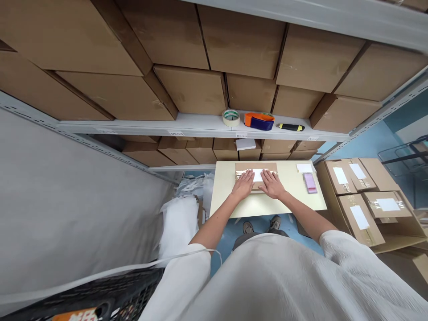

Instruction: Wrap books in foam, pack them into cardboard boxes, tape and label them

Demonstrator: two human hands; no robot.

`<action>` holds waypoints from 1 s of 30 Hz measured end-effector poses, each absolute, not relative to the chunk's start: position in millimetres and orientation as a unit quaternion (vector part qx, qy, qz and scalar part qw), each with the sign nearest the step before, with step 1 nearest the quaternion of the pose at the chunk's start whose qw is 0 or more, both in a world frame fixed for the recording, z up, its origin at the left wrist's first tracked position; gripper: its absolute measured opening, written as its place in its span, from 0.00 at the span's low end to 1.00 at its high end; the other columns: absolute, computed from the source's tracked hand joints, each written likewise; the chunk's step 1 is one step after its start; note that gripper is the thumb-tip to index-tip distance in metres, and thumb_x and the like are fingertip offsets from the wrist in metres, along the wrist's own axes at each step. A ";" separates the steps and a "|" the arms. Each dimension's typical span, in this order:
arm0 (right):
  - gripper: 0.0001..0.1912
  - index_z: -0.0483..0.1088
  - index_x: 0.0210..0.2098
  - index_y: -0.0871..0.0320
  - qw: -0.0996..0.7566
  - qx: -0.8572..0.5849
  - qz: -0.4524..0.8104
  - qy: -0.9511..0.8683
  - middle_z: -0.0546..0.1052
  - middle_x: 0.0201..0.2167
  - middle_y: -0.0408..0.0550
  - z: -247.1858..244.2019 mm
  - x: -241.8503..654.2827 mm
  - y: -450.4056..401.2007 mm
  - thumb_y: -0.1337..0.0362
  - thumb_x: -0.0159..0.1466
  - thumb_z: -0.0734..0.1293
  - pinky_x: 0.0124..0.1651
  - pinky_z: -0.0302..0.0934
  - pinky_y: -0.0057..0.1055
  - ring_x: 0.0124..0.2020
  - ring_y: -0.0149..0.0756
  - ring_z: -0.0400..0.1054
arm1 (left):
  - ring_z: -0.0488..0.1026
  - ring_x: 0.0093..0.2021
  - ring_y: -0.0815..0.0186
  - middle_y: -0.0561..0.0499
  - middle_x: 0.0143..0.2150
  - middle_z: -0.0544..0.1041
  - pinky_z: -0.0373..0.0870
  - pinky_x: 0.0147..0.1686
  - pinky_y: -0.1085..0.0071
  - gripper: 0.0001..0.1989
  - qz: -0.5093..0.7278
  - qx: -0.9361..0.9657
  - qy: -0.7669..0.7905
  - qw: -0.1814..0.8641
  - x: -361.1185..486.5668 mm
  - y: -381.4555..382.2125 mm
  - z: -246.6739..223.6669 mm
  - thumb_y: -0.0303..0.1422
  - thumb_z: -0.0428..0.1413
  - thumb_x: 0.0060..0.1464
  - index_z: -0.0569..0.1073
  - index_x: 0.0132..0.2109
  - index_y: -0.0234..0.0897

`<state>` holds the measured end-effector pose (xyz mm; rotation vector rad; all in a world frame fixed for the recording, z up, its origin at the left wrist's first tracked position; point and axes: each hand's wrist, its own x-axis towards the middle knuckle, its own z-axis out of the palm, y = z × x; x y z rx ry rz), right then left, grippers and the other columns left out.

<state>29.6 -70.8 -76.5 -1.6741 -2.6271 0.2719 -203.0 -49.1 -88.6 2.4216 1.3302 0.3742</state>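
Note:
A small cardboard box point(257, 166) with clear tape on it lies on the pale yellow table point(230, 207). On its top is a white label point(257, 175). My left hand point(244, 183) lies flat on the left part of the box, its fingertips at the label's left edge. My right hand point(272, 183) presses flat on the right part, fingers over the label's right edge. Both hands have their fingers stretched out and grip nothing. Near the table's right side are a white slip point(304, 168) and a pinkish-purple item point(310, 183), blurred out.
Above the table, a shelf point(200, 125) holds a tape roll point(231, 117), an orange-and-blue tape dispenser point(259, 121) and a yellow-black cutter point(290, 127) before stacked cartons point(190, 89). A large carton point(401, 236) with labelled boxes stands right. White bags point(179, 223) and a black crate point(130, 285) are left.

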 end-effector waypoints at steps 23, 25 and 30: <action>0.37 0.55 0.79 0.60 0.201 -0.711 0.198 -0.644 0.74 0.69 0.63 -75.7 68.9 -105.9 0.52 0.75 0.59 0.65 0.68 0.53 0.64 0.59 0.72 | 0.61 0.76 0.35 0.26 0.78 0.59 0.63 0.72 0.41 0.41 0.174 0.689 0.658 0.249 -198.9 -73.8 -68.6 0.45 0.61 0.64 0.60 0.76 0.34; 0.36 0.57 0.78 0.60 0.223 -0.711 0.194 -0.638 0.74 0.68 0.63 -74.0 78.8 -114.4 0.53 0.74 0.60 0.65 0.68 0.55 0.64 0.60 0.71 | 0.61 0.77 0.36 0.27 0.78 0.60 0.61 0.73 0.41 0.40 0.180 0.700 0.646 0.245 -191.7 -75.1 -61.8 0.46 0.61 0.63 0.60 0.76 0.36; 0.34 0.61 0.75 0.60 0.271 -0.724 0.177 -0.610 0.75 0.68 0.63 -64.6 111.7 -141.3 0.54 0.74 0.60 0.67 0.68 0.55 0.65 0.59 0.71 | 0.62 0.76 0.37 0.31 0.78 0.60 0.60 0.74 0.42 0.40 0.188 0.722 0.621 0.239 -156.9 -77.7 -43.5 0.45 0.62 0.61 0.61 0.76 0.39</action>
